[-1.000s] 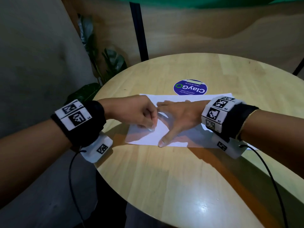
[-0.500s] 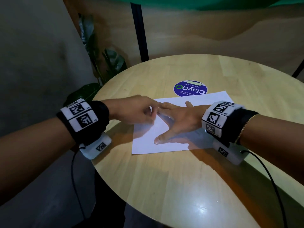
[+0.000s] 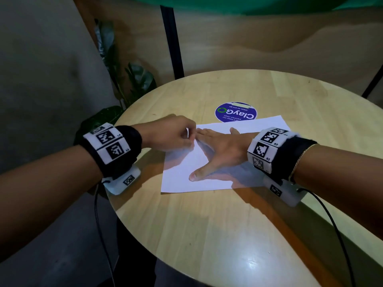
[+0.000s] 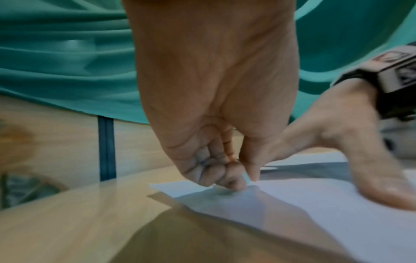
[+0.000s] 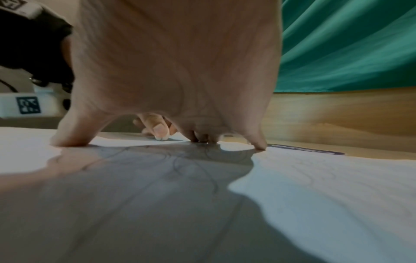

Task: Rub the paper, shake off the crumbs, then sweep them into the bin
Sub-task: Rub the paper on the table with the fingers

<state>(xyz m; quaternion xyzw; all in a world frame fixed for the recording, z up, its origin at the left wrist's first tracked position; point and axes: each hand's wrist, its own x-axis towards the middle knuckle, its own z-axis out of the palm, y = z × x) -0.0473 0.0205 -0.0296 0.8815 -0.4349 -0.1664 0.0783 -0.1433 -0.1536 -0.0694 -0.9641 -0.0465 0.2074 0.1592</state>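
A white sheet of paper [image 3: 182,175] lies on the round wooden table [image 3: 207,235]. My right hand [image 3: 217,148] rests flat on it with fingers and thumb spread, pressing it down. My left hand [image 3: 189,139] is curled at the sheet's far left corner and pinches a small whitish eraser [image 4: 246,175] between thumb and fingers, its tip on the paper [image 4: 292,204]. In the right wrist view faint pencil lines run across the paper [image 5: 315,195] under my palm [image 5: 175,71]. No bin is in view.
A round blue sticker [image 3: 236,111] is stuck on the table just beyond the sheet. A leafy plant [image 3: 134,79] stands off the table's far left edge, beside a black post [image 3: 172,38]. Bare tabletop stretches toward me.
The sheet has turned slightly on the table under my right hand. My left hand has gone from the sheet's left middle to its far left corner, still pinching the eraser.
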